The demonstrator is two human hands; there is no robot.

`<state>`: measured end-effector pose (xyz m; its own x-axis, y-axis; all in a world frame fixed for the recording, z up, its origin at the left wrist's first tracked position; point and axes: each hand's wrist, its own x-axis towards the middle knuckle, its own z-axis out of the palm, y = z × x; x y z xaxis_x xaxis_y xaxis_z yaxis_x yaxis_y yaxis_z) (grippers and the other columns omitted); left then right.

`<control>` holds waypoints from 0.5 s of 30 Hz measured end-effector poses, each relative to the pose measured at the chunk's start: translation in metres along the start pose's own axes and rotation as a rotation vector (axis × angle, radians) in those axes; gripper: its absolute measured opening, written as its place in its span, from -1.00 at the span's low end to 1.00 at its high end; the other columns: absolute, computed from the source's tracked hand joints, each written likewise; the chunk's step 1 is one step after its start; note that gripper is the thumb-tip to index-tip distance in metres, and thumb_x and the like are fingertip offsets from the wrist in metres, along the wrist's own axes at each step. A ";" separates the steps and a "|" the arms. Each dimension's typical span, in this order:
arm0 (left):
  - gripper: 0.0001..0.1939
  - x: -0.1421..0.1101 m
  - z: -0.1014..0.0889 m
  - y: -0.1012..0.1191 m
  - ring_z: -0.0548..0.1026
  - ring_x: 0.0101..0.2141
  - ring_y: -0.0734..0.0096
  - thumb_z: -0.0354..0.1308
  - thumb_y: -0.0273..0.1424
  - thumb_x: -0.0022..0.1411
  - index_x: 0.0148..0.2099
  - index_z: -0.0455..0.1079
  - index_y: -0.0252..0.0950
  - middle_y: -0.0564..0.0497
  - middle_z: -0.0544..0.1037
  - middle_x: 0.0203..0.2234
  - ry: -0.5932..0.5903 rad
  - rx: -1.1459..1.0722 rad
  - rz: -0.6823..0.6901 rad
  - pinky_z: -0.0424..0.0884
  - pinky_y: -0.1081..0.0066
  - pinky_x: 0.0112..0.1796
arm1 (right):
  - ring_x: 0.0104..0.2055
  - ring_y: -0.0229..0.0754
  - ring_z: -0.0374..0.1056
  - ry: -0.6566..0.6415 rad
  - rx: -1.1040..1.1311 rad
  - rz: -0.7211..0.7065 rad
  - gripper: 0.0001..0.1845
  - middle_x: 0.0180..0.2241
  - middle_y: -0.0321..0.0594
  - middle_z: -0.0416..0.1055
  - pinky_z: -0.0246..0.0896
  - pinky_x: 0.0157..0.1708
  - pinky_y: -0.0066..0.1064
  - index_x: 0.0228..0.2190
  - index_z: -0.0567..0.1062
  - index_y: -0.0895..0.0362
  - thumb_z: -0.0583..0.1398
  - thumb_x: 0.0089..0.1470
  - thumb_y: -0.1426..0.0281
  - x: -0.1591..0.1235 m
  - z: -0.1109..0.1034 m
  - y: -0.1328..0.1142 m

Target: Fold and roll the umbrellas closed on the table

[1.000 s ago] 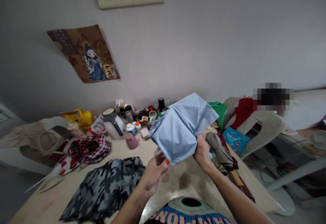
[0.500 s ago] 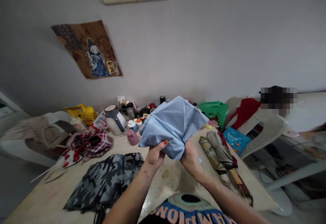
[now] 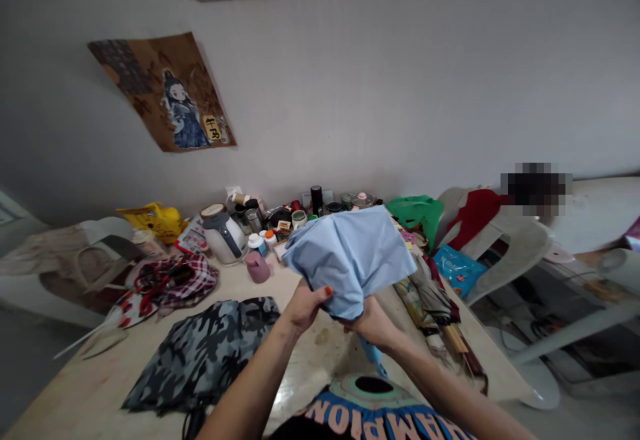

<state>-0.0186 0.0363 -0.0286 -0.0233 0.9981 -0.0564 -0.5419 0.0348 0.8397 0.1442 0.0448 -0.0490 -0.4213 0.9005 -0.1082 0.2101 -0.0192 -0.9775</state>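
The blue umbrella (image 3: 356,253) spreads beyond the left grip (image 3: 304,304) and right grip (image 3: 373,323), clamped on its near edge.

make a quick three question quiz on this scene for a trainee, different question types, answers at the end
1. What colour is the crumpled fabric held by the left hand and the right hand?
2. True or false: in the picture, the kettle stands right of the crumpled fabric.
3. Fill in: the patterned fabric beside the left forearm has a ____ print.

Key: 1. light blue; 2. false; 3. camouflage
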 end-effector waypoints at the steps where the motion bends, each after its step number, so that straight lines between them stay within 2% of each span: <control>1: -0.40 -0.001 -0.001 -0.001 0.51 -0.28 0.26 0.51 -0.30 -0.34 -0.17 0.48 -0.36 -0.09 0.60 -0.31 -0.033 0.070 0.021 0.42 0.34 -0.21 | -0.59 -0.29 0.25 0.021 -0.034 -0.023 -0.87 -0.68 -0.30 0.34 0.16 -0.54 -0.46 -0.66 0.39 0.19 0.24 -0.29 0.38 0.001 -0.003 0.000; 3: -0.49 -0.002 -0.003 -0.002 0.46 -0.43 0.41 0.50 -0.33 -0.30 -0.24 0.45 -0.36 -0.02 0.56 -0.44 -0.031 0.173 0.048 0.35 0.45 -0.40 | -0.57 -0.27 0.28 0.019 -0.075 -0.046 -0.82 -0.65 -0.22 0.41 0.17 -0.52 -0.44 -0.66 0.43 0.21 0.25 -0.24 0.34 0.001 -0.010 -0.003; 5: -0.60 -0.003 -0.008 -0.001 0.34 -0.56 0.54 0.47 -0.37 -0.27 -0.36 0.41 -0.36 0.07 0.48 -0.56 -0.014 0.224 0.062 0.22 0.53 -0.54 | -0.55 -0.26 0.31 -0.046 -0.017 -0.060 -0.78 -0.62 -0.19 0.44 0.19 -0.49 -0.44 -0.64 0.45 0.22 0.26 -0.21 0.29 -0.001 -0.015 -0.006; 7: -0.65 -0.005 -0.014 0.001 0.28 -0.58 0.58 0.45 -0.40 -0.26 -0.41 0.38 -0.36 0.10 0.43 -0.59 -0.039 0.257 0.066 0.16 0.54 -0.57 | -0.53 -0.25 0.33 -0.125 0.083 -0.067 -0.76 -0.61 -0.21 0.45 0.22 -0.47 -0.43 -0.61 0.46 0.21 0.27 -0.21 0.27 -0.004 -0.017 -0.007; 9: -0.67 -0.009 -0.018 0.004 0.28 -0.58 0.56 0.41 -0.41 -0.23 -0.38 0.39 -0.36 0.10 0.42 -0.58 -0.038 0.291 0.055 0.17 0.53 -0.55 | -0.53 -0.24 0.34 -0.126 0.087 -0.063 -0.75 -0.60 -0.20 0.45 0.23 -0.44 -0.41 -0.60 0.46 0.21 0.27 -0.20 0.25 -0.006 -0.016 -0.007; 10: -0.67 -0.012 -0.019 0.006 0.31 -0.56 0.53 0.38 -0.41 -0.19 -0.32 0.39 -0.35 0.09 0.43 -0.57 0.006 0.321 0.064 0.20 0.52 -0.53 | -0.53 -0.23 0.33 -0.085 0.030 -0.062 -0.77 -0.60 -0.19 0.45 0.23 -0.44 -0.40 -0.62 0.46 0.21 0.25 -0.19 0.27 -0.005 -0.016 -0.007; 12: -0.61 -0.022 -0.016 0.012 0.39 -0.46 0.43 0.32 -0.42 -0.12 -0.17 0.38 -0.32 0.04 0.47 -0.46 0.215 0.447 0.178 0.28 0.47 -0.43 | -0.53 -0.23 0.30 0.060 -0.161 -0.080 -0.81 -0.62 -0.18 0.43 0.21 -0.44 -0.40 -0.67 0.45 0.20 0.21 -0.19 0.35 -0.001 -0.016 -0.008; 14: -0.54 -0.034 -0.005 0.019 0.43 -0.23 0.27 0.27 -0.42 -0.03 -0.02 0.33 -0.28 -0.08 0.47 -0.24 0.468 0.660 0.462 0.33 0.36 -0.24 | -0.52 -0.22 0.27 0.180 -0.329 -0.129 -0.85 -0.64 -0.19 0.40 0.19 -0.44 -0.40 -0.70 0.43 0.19 0.18 -0.21 0.41 0.004 -0.017 -0.011; 15: -0.52 -0.041 0.002 0.023 0.39 -0.11 0.20 0.25 -0.43 0.01 0.02 0.31 -0.25 -0.12 0.43 -0.14 0.539 0.778 0.647 0.31 0.30 -0.14 | -0.50 -0.22 0.26 0.211 -0.373 -0.160 -0.86 -0.64 -0.20 0.39 0.18 -0.44 -0.41 -0.69 0.42 0.19 0.17 -0.21 0.41 0.007 -0.017 -0.013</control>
<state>-0.0284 -0.0033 -0.0062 -0.5671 0.6957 0.4409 0.3650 -0.2677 0.8917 0.1534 0.0585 -0.0342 -0.2935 0.9489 0.1160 0.4763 0.2503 -0.8429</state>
